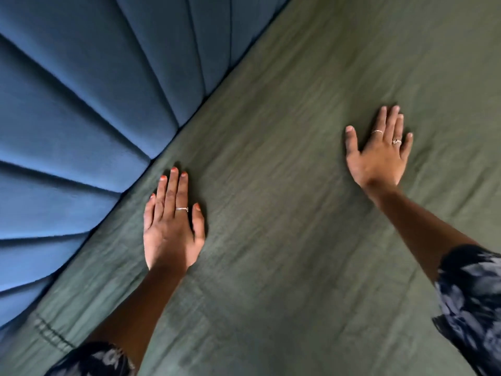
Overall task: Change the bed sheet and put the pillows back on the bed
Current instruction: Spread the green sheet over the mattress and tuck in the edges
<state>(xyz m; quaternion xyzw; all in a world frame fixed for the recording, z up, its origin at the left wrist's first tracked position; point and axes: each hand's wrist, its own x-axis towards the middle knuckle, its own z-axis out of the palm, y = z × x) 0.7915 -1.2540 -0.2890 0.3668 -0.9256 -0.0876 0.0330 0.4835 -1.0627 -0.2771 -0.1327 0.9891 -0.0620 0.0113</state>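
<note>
While the green sheet (pixel 298 240) is already spread, it is pressed by the flat left hand (pixel 170 226) at seven o'clock and right hand (pixel 379 156) at two; no pillows are seen.

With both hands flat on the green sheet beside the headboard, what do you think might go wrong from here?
1. The left hand and right hand press flat on the green sheet; pushing hard might drag it loose, though no tucked edge shows.
2. Fine creases cross the sheet, so smoothing may just shift them rather than remove them.
3. The left fingertips lie close to the blue headboard; sliding that way could jam them into the gap.
</note>
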